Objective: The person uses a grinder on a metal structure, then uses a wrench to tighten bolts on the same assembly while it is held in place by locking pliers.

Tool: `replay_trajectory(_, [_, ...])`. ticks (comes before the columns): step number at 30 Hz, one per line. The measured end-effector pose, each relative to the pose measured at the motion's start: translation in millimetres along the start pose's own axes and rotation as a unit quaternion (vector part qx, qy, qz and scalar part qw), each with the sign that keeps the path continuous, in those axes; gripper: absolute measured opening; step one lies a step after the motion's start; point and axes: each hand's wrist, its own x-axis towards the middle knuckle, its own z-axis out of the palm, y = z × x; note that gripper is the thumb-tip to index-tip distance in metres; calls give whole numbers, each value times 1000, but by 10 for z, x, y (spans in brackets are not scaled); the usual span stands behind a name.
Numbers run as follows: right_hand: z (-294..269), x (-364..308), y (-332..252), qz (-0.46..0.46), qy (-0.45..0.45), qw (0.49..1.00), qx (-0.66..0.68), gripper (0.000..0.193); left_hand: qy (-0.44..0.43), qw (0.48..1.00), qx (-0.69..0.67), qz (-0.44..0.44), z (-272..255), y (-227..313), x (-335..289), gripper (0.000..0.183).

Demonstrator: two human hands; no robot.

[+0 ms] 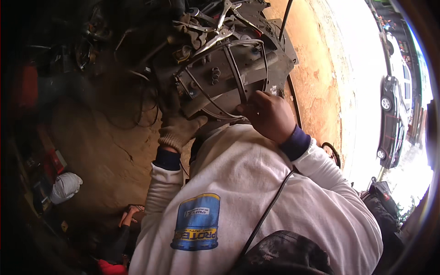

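Note:
A frame of bent, narrow metal bars (235,73) lies over the dark metal worktable (256,75) in front of me. My right hand (270,117), bare, has its fingers curled closed round the near part of this frame. My left hand (176,130) wears a knitted work glove and is at the table's near left edge. Its thumb sticks out to the right, apart from the fingers, which reach forward into deep shadow. I make out nothing held in it. Silver locking pliers (221,37) rest at the frame's far side.
An open-end wrench (201,16) and a crumpled cloth or glove (195,33) lie on the table's far side. A dark coiled piece (215,75) sits inside the frame. Cables (297,103) hang at the right. Another person's foot (130,214) shows at lower left. Parked vehicles (389,121) stand outside, right.

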Motion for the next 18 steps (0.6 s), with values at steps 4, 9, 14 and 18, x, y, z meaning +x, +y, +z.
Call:
replay_trajectory(4, [-86, -70, 97, 28, -31, 999, 22, 29, 32, 997, 36, 60, 71, -151, 20, 107])
replay_trajectory(9, [-333, 96, 544, 38, 148, 985, 75, 29, 66, 989, 75, 111, -37, -185, -18, 99])
replay_trajectory(14, [-638, 696, 1110, 36, 160, 982, 91, 38, 48, 990, 116, 62, -92, -141, 9, 88])
replay_trajectory(18, [-591, 1145, 1198, -29, 105, 986, 126, 40, 46, 978, 203, 24, -274, -110, -95, 69])
